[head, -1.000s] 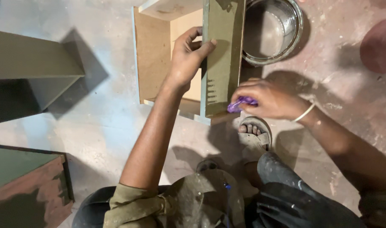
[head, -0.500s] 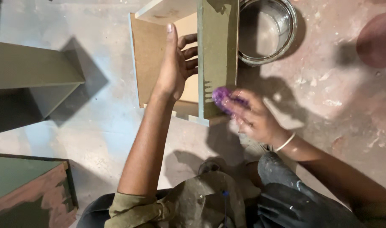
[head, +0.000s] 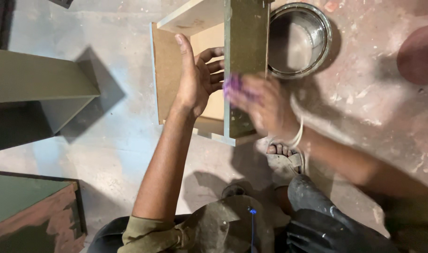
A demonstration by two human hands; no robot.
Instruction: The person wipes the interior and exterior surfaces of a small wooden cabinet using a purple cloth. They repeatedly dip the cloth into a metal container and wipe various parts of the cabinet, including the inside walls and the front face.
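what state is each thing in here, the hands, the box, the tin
left hand: open, fingers spread, braced against the wooden box
right hand: blurred, closed on a purple pad
purple pad: pressed on the green panel
wooden box: bare inside, open side up
green panel: painted, upright
metal tin: lid off
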